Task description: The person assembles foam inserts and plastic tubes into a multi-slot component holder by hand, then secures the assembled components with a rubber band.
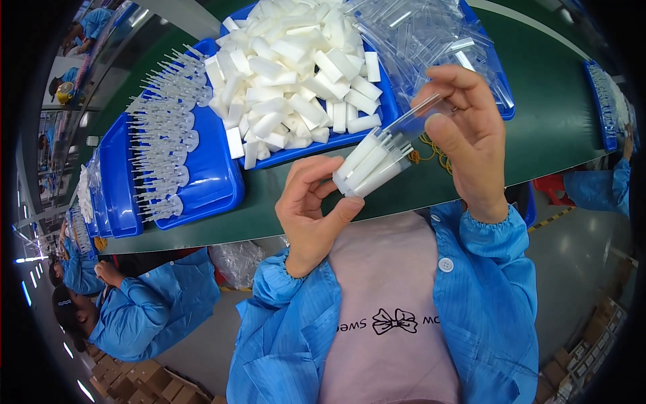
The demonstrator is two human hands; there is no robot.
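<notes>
The left hand (311, 214) pinches the lower end of a clear case (412, 122) between thumb and fingers, the thumb on the near side. The right hand (474, 138) pinches the case's upper end, which lies between its thumb and bent fingers. The case is tilted, held up just on the near side of the foam tray (388, 101), by its right corner; white pieces (369, 163) with thin prongs fill its lower part, nearest the left fingers.

White foam blocks (289, 74) are heaped in the foam tray, on the green desk (548, 128). Left of it, a blue tray (210, 158) carries rows of pronged parts (168, 121); right of it, more clear cases (431, 30) lie piled. Farther left of it sits a co-worker (145, 313) in blue.
</notes>
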